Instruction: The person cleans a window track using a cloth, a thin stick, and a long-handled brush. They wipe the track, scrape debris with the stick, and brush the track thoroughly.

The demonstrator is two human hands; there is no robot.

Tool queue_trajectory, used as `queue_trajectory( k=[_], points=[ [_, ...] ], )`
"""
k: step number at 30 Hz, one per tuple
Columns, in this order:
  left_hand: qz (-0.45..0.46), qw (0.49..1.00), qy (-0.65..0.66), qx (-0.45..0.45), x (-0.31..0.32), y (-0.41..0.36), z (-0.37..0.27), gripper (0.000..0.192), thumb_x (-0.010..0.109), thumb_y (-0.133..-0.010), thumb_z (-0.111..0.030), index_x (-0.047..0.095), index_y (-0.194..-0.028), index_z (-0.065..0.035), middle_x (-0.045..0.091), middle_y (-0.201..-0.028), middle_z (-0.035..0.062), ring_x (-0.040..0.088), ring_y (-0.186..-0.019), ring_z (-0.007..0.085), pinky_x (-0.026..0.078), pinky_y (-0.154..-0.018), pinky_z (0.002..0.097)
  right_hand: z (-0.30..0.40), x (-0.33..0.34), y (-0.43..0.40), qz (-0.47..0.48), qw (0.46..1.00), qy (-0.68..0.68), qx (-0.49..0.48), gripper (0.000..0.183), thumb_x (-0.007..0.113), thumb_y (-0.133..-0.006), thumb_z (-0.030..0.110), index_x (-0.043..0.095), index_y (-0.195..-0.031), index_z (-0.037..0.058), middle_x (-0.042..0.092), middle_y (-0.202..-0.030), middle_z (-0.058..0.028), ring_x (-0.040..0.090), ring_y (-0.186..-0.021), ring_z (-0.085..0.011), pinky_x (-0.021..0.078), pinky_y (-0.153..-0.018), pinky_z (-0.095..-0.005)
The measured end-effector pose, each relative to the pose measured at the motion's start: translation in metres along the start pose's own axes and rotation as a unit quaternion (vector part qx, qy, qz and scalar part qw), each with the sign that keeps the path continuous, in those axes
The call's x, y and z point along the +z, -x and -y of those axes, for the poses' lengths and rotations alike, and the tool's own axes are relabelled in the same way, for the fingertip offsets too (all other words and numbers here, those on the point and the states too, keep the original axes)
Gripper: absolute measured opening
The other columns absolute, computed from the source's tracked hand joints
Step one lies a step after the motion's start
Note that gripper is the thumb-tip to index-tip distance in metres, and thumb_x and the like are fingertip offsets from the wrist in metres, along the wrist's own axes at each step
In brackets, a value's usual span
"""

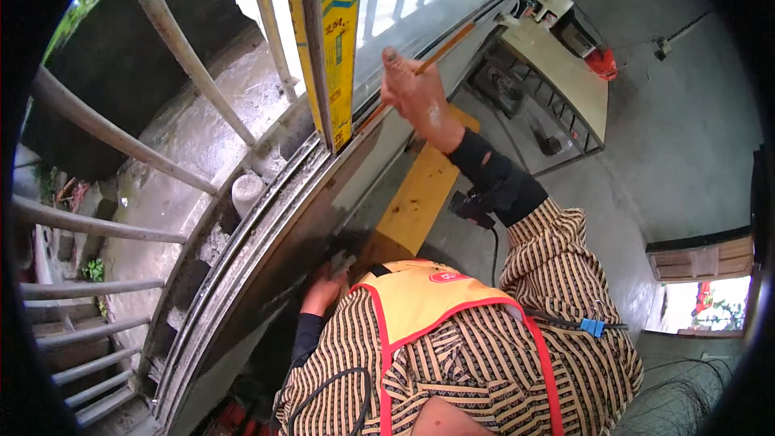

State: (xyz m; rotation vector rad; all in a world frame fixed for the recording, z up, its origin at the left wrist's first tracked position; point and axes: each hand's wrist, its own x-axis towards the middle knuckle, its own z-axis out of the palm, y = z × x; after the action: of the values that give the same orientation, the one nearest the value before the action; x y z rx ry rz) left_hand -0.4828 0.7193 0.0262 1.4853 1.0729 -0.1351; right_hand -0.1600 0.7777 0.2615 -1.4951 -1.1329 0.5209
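My right hand [418, 94] is raised beside the window, closed around a thin orange-brown stick [449, 45] that slants along the edge of the sliding pane. My left hand [326, 290] is low, against the dark wall face below the sill. A small pale, whitish thing [344, 261] shows at its fingers, too blurred to name. Between the hands, below the sill, lies a yellowish board [418, 200] with dark spots. A window frame upright covered in yellow printed film [340, 42] stands left of my right hand. The dirty metal window track [242, 236] curves down to the left.
Curved metal window bars [175, 42] and a short pale pipe stub [247, 189] lie outside the track. A table with a metal frame [563, 72] holds appliances and a red bag [600, 63]. A black device with a cable [472, 209] is near my right forearm.
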Motion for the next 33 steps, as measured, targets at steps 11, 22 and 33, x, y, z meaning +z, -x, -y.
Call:
queue_trajectory(
  k=[11,22,33],
  points=[
    [-0.096,0.994,-0.040,-0.030,0.017,-0.041,0.073,0.060,0.068,-0.085,-0.030,0.051,-0.136,-0.0029,0.055,-0.135,0.0226,0.052,-0.127,0.0354,0.041,-0.106,0.0406,-0.018,0.011,0.001,-0.057,0.997,-0.030,-0.046,0.055,0.050,-0.101,0.044,0.050,-0.061,0.0057,0.046,-0.054,0.0001,0.045,-0.050,-0.0094,0.0354,-0.047,-0.0272],
    [-0.092,0.995,-0.041,-0.006,0.018,-0.028,0.048,0.061,0.068,-0.085,-0.040,0.054,-0.131,-0.0017,0.056,-0.132,0.0254,0.053,-0.125,0.0372,0.043,-0.103,0.0420,0.001,-0.004,0.022,-0.054,0.991,-0.118,0.039,0.053,0.049,-0.100,0.050,0.044,-0.063,0.0125,0.042,-0.056,0.0033,0.039,-0.048,-0.0062,0.0280,-0.042,-0.0256],
    [-0.065,0.997,-0.031,0.015,0.026,-0.043,0.055,0.066,0.064,-0.087,-0.041,0.048,-0.138,-0.0027,0.052,-0.137,0.0261,0.049,-0.129,0.0384,0.039,-0.107,0.0432,-0.026,0.003,-0.016,-0.080,0.981,-0.166,0.052,0.050,0.052,-0.099,0.046,0.035,-0.061,0.0178,0.038,-0.055,0.0036,0.022,-0.043,-0.0055,0.0171,-0.039,-0.0252]
  ],
)
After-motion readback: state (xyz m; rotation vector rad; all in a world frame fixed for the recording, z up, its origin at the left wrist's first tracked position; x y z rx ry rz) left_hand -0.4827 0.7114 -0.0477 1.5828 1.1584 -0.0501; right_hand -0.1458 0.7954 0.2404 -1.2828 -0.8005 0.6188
